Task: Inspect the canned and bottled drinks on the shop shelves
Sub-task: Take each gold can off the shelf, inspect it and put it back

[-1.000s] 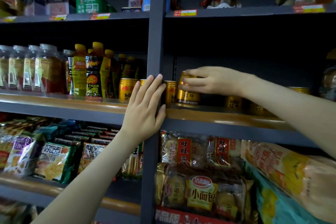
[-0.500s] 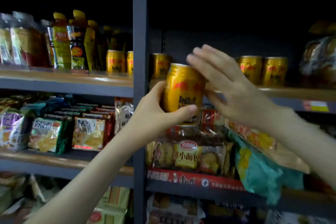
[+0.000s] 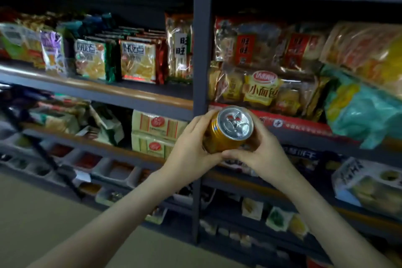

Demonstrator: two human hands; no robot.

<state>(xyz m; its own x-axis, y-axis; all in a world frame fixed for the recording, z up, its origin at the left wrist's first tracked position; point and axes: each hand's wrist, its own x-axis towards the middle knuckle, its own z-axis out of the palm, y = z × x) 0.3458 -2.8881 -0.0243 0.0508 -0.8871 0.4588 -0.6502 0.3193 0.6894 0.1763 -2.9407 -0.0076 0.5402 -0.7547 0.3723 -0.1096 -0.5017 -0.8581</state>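
Both hands are wrapped round one gold can (image 3: 217, 140) — the left hand (image 3: 191, 152) cups its left side and the right hand (image 3: 264, 154) grips it from the right and below, thumbs close together under it. The can hangs in the air between them, tilted so its silver lid (image 3: 234, 123) faces the person, just in front of the dark shelf post (image 3: 202, 50). Beyond the hands are only snack packets (image 3: 138, 61) — no other drinks show. By the look of it, one can's top is being checked. The remaining cans and the bottles are left to do, and this can is not yet back on a shelf.
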